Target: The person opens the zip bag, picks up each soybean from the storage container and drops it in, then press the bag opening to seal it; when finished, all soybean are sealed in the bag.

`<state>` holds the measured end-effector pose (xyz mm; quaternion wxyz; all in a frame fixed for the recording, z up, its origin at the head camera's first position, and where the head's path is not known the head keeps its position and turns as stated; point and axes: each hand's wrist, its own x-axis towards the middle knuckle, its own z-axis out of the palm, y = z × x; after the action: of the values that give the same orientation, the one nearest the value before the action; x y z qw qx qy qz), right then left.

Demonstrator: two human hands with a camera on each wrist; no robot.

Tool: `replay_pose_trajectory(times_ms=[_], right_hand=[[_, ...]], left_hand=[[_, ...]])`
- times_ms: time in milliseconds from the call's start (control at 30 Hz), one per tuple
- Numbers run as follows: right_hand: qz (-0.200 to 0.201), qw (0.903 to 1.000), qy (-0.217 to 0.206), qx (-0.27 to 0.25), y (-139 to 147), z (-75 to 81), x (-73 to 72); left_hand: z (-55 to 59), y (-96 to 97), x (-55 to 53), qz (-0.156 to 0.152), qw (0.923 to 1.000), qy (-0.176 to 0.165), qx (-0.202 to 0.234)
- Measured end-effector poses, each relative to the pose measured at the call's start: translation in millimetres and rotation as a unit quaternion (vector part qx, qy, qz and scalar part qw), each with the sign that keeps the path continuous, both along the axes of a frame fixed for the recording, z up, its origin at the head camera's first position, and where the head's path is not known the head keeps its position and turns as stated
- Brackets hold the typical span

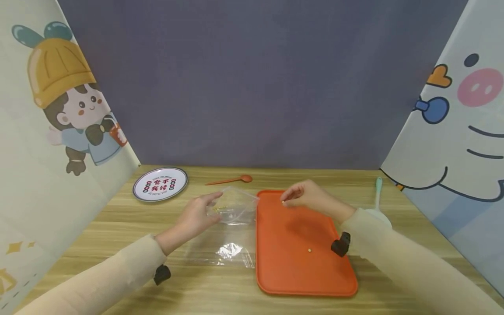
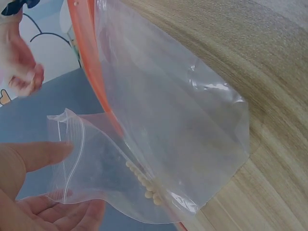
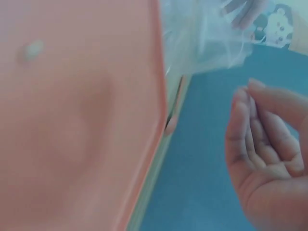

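My left hand (image 1: pixel 197 214) holds a clear zip bag (image 1: pixel 238 205) near its mouth, thumb on one side and fingers on the other. Several pale round beans (image 2: pixel 147 185) lie low in that bag in the left wrist view. My right hand (image 1: pixel 305 194) is raised over the far part of an orange tray (image 1: pixel 291 271), thumb and fingertips together. A tiny pale bean (image 1: pixel 282 202) shows between those fingertips in the head view; the right wrist view is too blurred to show it. Another bean (image 1: pixel 309 250) lies on the tray.
A larger clear plastic bag (image 1: pixel 228 251) lies flat on the wooden table, left of the tray. Behind are a white plate (image 1: pixel 159 184) with red lettering and an orange spoon (image 1: pixel 246 178). At right, a pale green-handled utensil (image 1: pixel 379 192) is partly hidden by my right sleeve.
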<state>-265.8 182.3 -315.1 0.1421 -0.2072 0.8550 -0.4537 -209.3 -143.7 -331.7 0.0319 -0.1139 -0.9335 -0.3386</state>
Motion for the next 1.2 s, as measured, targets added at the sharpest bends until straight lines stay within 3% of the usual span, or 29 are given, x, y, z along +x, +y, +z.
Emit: replay_pose_trajectory(times_ms=[167,367,633,900,1200], right_hand=[[-0.026,0.9992,0.009,-0.030,-37,7.2,-9.1],[-0.020,0.9964,0.017,-0.081,-79,9.4,-15.7],[-0.024,0.9975,0.020,-0.064,-113,10.3,-18.6],[-0.044,0.9958,0.036,-0.072,-104,12.3,-18.5],[-0.047,0.9970,0.038,-0.047,-60,12.6,-10.0]], left_hand=[[2.2,0.6,0.0,-0.002,1.0000,0.001,-0.003],[3.5,1.1,0.5,-0.001,0.9999,0.000,-0.012],[2.9,2.1,-0.8,0.000,0.9997,0.008,-0.023],[3.7,6.7,-0.8,-0.003,0.9999,0.007,-0.011],[3.0,6.2,2.0,0.001,0.9999,0.004,-0.011]])
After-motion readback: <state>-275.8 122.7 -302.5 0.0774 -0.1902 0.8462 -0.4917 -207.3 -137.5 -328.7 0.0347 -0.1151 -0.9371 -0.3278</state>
